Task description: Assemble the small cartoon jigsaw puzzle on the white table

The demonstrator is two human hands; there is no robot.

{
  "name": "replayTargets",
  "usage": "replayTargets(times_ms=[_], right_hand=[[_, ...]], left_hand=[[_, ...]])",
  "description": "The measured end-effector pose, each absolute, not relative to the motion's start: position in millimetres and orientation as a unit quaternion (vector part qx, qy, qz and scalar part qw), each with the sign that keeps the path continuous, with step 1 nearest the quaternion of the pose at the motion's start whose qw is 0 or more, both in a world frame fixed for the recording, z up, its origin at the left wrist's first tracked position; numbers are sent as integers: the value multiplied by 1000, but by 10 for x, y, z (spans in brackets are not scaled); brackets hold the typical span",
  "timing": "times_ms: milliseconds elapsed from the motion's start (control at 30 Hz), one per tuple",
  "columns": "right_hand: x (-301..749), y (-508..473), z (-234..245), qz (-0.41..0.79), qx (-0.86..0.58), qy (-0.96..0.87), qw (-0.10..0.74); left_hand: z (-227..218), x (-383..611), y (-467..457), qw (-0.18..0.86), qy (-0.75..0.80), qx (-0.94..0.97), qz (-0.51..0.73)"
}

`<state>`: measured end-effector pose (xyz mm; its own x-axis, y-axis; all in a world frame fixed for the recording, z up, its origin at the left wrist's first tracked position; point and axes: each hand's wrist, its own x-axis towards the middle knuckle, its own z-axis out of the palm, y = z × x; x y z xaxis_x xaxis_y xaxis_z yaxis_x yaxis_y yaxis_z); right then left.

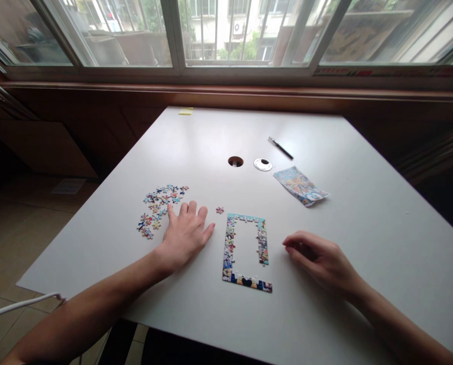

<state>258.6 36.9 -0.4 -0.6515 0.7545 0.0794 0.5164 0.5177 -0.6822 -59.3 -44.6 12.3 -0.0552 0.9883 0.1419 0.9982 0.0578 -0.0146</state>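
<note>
My left hand (185,232) lies flat on the white table (363,213), fingers stretched out, right beside a scatter of loose puzzle pieces (158,207). A single loose piece (219,210) sits just past its fingertips. The puzzle frame (245,252), a joined border with a bare middle, lies between my hands. My right hand (317,258) rests to the right of the frame with its fingers curled inward; whether anything is in them I cannot make out.
A printed puzzle picture sheet (300,185) lies beyond the frame. A black pen (280,148), a round cable hole (235,161) and its cap (263,164) sit mid-table. A yellow note (185,111) is at the far edge, under the windows.
</note>
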Motion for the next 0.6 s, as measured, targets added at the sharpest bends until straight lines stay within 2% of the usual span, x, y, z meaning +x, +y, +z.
replayTargets(times_ms=[433,600], right_hand=[[2573,365,16,325,-371,-850,183],[2575,362,19,327,-374,-849,182]], left_hand=[[135,-571,-412,22,-689,-722,-66],[169,-627,-371,60,-689,-720,-51]])
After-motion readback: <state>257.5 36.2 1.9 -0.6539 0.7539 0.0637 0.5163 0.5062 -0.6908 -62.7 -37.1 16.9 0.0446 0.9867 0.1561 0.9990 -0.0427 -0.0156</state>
